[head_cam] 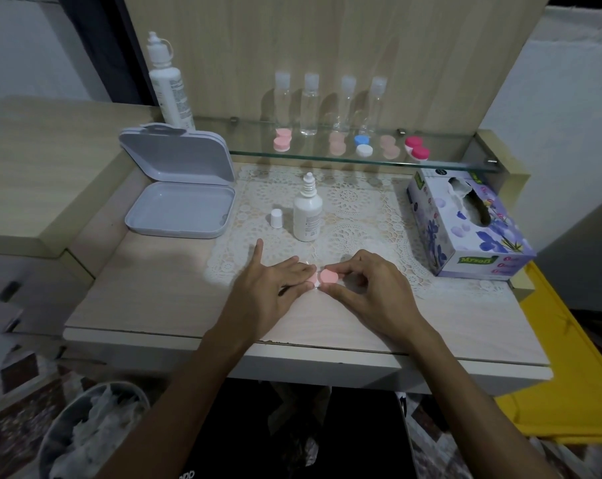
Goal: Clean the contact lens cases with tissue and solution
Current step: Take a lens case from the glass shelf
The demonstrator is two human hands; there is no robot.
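Both hands hold 1 pink case (323, 277) on the table (154, 305). The left hand (275, 288) pinches one side, and the right hand (368, 288) grips its cap.

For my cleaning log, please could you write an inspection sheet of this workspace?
Surface: pale table with a lace mat.
Job's things: pink lens case in both hands; small solution bottle uncapped, its cap beside it; tissue box; five more lens cases on the glass shelf.
Clutter: open grey box; four clear bottles; tall white bottle.
Grippers: left hand and right hand pinch the case.
Cables: nothing seen.
Surroundings: bin holding used tissues.
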